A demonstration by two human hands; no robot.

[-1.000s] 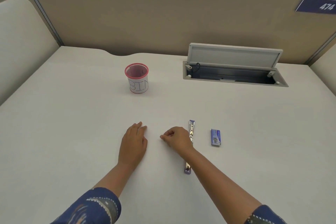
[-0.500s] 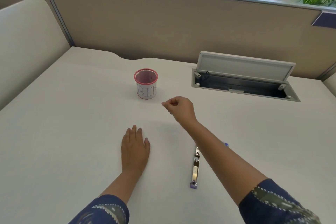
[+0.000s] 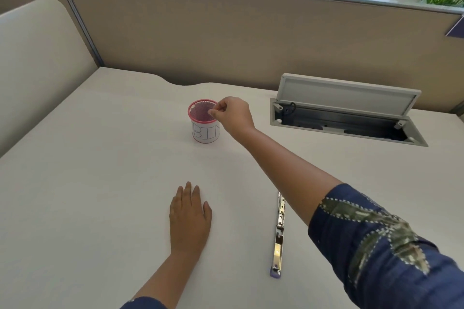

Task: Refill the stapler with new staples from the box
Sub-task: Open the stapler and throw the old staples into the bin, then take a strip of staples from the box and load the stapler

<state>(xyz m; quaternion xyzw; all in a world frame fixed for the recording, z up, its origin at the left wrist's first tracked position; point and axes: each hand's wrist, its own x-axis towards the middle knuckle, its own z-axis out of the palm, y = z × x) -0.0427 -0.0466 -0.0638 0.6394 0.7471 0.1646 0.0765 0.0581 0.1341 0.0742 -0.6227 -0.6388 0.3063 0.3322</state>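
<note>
Desk (image 3: 100, 170) surface wide and bare left of the left hand (image 3: 189, 218), which lies flat, fingers spread. Right hand (image 3: 232, 115) over the rim of the pink mesh cup (image 3: 202, 120) labelled BIN, fingertips pinched; contents too small to tell. Opened stapler (image 3: 278, 236) lies flat between the forearms, touched by neither hand.

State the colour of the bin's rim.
Pink, on the bin, seen in the head view.
</note>
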